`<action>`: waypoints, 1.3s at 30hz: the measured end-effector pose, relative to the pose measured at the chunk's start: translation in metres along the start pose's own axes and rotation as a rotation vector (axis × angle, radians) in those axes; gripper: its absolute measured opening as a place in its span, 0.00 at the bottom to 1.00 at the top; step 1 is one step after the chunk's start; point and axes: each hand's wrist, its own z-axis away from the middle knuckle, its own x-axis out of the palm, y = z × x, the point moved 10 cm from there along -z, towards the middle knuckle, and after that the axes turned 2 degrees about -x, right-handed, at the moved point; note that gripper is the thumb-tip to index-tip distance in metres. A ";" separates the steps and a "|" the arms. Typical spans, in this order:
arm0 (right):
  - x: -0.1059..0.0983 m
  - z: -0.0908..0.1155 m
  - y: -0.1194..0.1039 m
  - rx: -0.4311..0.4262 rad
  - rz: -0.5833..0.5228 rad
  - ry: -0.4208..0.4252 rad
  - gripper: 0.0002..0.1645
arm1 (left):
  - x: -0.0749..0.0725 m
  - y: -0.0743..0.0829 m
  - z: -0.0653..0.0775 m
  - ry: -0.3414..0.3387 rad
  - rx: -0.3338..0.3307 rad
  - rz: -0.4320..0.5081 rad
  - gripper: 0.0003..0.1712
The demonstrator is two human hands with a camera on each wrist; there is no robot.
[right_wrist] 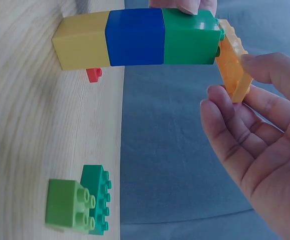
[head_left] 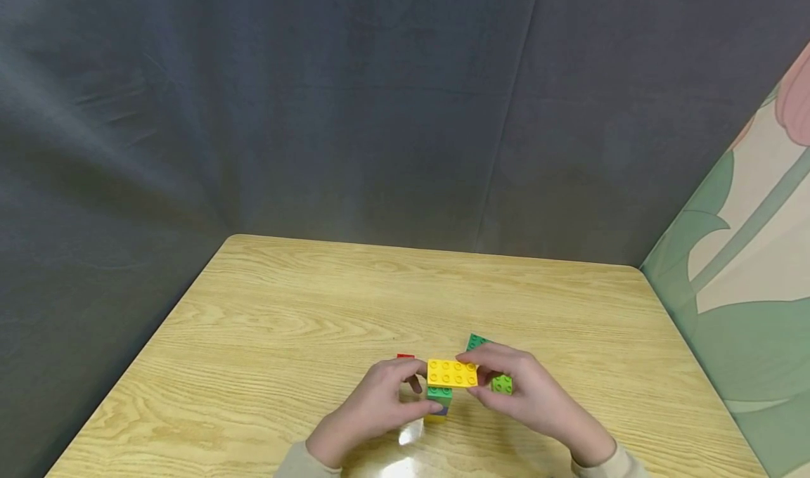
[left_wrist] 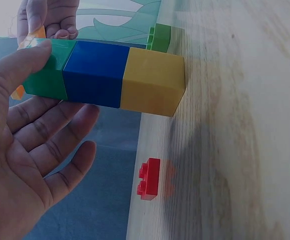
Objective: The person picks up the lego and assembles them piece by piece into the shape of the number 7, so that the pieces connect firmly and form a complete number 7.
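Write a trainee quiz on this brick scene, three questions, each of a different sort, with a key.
1. Multiple choice: What colour is the eight-stud brick that the right hand pinches?
A) red
B) yellow
C) light green

2. True or false: The blue brick is the lowest in the three-brick tower.

3. Fill in the blank: In the head view, the brick lying just beyond the left hand is ____.

Key:
1. B
2. False; the yellow bottom brick is lowest.
3. red
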 end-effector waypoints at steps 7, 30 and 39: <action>0.006 -0.001 0.001 -0.001 -0.015 -0.030 0.22 | 0.002 -0.002 -0.001 -0.017 -0.005 0.030 0.16; 0.017 -0.009 -0.005 -0.042 0.006 -0.008 0.24 | 0.003 -0.012 -0.001 -0.023 -0.042 0.180 0.21; 0.022 -0.010 -0.004 -0.018 -0.019 -0.008 0.24 | 0.001 -0.014 0.000 -0.016 -0.061 0.230 0.22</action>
